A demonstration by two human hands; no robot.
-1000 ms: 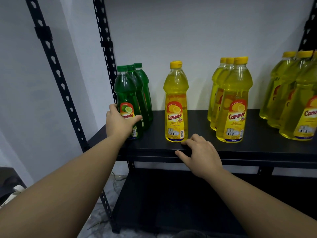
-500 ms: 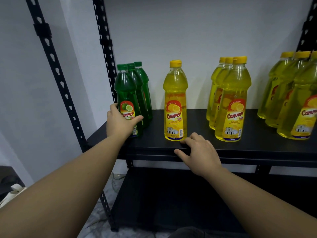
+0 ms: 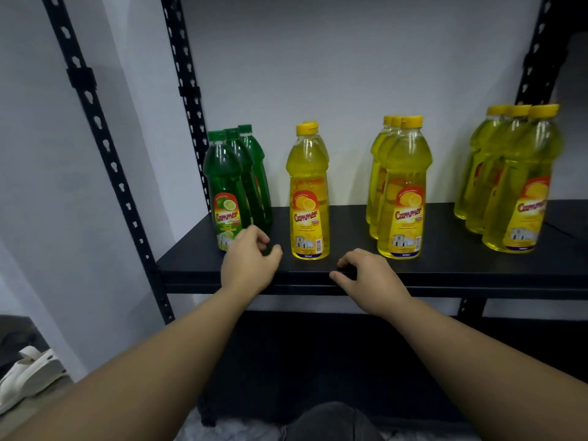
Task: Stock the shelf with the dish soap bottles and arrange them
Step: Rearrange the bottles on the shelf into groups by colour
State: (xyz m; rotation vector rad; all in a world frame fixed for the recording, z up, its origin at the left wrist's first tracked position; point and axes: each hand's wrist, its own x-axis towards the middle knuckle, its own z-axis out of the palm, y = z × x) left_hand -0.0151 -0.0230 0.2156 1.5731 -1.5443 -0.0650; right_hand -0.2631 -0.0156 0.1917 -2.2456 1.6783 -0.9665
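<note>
A black shelf board (image 3: pixel 451 270) carries dish soap bottles in rows running front to back. Three green bottles (image 3: pixel 224 189) stand at the left end. To their right is a yellow bottle (image 3: pixel 308 192) with a second one close behind it. Further right stand a row of three yellow bottles (image 3: pixel 405 192) and another row of three (image 3: pixel 521 186). My left hand (image 3: pixel 249 262) hovers at the shelf front, just right of the front green bottle, fingers loosely curled and holding nothing. My right hand (image 3: pixel 369 275) rests on the shelf's front edge, below and to the right of the single yellow bottle.
Black perforated uprights (image 3: pixel 108 154) frame the left side of the rack, against a white wall. A dark lower shelf (image 3: pixel 318 361) lies under my arms. A white sandal (image 3: pixel 28 374) lies on the floor at the lower left.
My left hand has let go of the front green bottle and drawn back to the right. The view has shifted, and a second yellow bottle now shows behind the single one. My right hand stays put.
</note>
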